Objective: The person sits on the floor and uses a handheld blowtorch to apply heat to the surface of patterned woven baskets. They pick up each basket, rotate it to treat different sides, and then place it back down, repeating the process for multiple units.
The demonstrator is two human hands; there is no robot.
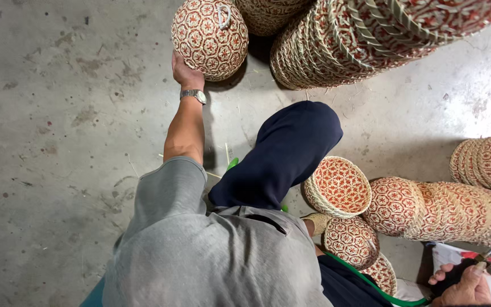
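Observation:
My left hand (pixel 186 73), with a metal watch on the wrist, reaches forward and grips the underside of a round woven basket (pixel 210 37) with a red and cream star pattern and a small loop handle. The fingers are hidden behind it. At the lower right corner my right hand (pixel 461 289) is closed around a metal nozzle tool (pixel 489 262), and a green hose (pixel 370 278) runs toward it. My bent knee in dark blue trousers (pixel 291 148) lies between the two hands.
A large stack of nested woven baskets (pixel 348 40) lies on its side at the top. An open basket (pixel 339 187), two smaller ones (pixel 352 241) and more stacks lying sideways (pixel 444 210) crowd the right. The floor (pixel 58 142) is stained grey concrete.

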